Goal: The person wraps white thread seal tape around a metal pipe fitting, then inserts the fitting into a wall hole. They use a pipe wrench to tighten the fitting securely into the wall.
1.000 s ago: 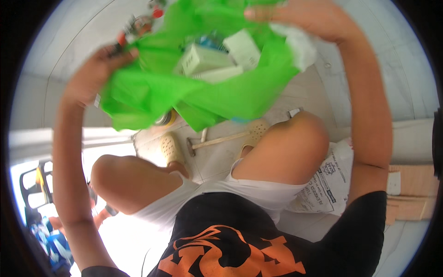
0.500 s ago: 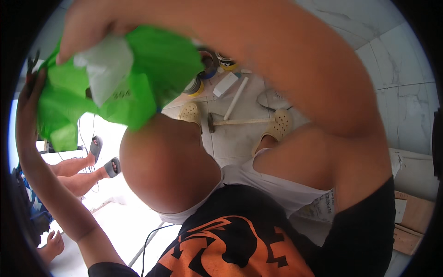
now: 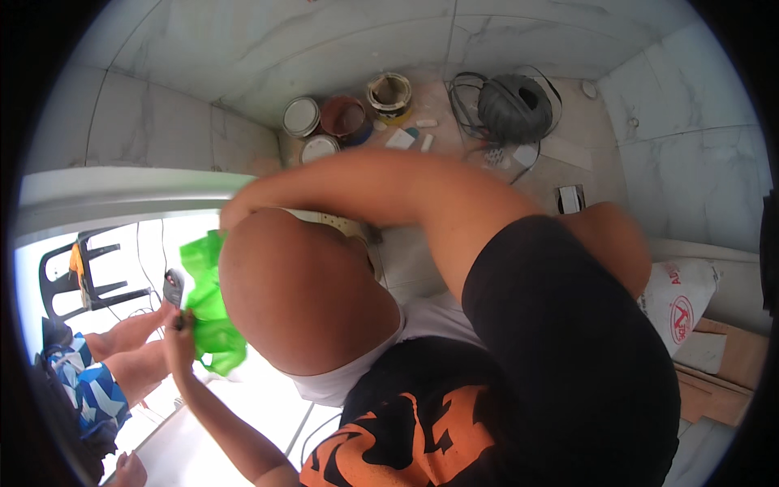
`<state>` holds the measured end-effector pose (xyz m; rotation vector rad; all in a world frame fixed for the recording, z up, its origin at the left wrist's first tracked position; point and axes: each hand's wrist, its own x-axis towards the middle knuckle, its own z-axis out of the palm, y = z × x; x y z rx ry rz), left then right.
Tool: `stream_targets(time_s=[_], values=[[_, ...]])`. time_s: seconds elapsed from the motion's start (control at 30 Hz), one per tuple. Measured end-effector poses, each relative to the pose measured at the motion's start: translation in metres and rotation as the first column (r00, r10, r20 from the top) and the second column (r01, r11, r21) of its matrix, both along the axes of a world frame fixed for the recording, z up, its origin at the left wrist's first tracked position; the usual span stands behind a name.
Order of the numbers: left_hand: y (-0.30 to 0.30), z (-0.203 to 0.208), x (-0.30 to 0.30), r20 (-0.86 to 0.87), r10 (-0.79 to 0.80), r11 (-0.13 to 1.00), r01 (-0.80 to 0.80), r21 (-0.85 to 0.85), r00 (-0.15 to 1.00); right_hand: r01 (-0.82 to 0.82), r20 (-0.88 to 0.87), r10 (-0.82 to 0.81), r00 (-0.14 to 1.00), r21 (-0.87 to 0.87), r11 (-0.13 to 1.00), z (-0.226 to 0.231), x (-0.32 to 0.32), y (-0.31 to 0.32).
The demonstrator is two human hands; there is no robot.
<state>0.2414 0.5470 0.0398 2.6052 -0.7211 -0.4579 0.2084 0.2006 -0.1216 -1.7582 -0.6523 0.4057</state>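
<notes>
A crumpled green plastic bag [image 3: 213, 312] hangs low to the left of my bent left knee. My left hand [image 3: 179, 337] is closed on its left edge, and a small dark thing I cannot make out shows at the fingers. My right arm reaches across above the knee, so my right hand [image 3: 235, 213] is at the bag's upper end. The knee hides most of that hand's fingers, and motion blurs the rest. Part of a cream clog [image 3: 334, 220] shows beyond the knee.
Several open or lidded cans, among them a reddish one [image 3: 343, 118], stand by the tiled wall. A grey strap coil [image 3: 515, 107] lies farther right. At the right are a white printed sack [image 3: 677, 304] and cardboard [image 3: 718, 361]. Another person's legs [image 3: 134, 365] and a black chair [image 3: 81, 272] are left.
Both my hands have come down with the green bag, from high at the upper left to beside my left knee. The view has tilted up toward the wall. The white piece by the bag no longer shows.
</notes>
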Motion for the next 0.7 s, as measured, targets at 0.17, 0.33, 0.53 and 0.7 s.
stream_targets(time_s=[0.17,0.33,0.53,0.7], values=[[0.018,-0.086,-0.036,0.008,0.12,0.979,-0.119,0.162,0.993,0.328,-0.243,-0.27,0.932,0.243,0.913,-0.067,-0.036,0.008],[-0.01,-0.034,-0.02,-0.039,0.066,0.976,-0.056,0.212,0.997,0.366,-0.107,-0.478,0.872,-0.509,0.779,-0.049,-0.106,-0.089],[-0.194,0.111,-0.028,-0.197,-0.251,0.911,0.162,-0.379,0.948,0.243,-0.219,-0.488,0.845,-0.655,0.715,0.058,-0.225,-0.234],[-0.405,0.102,-0.125,-0.259,-0.669,0.688,0.447,-0.572,0.697,0.662,-0.337,-0.72,0.606,-0.288,0.692,0.145,-0.329,-0.245]])
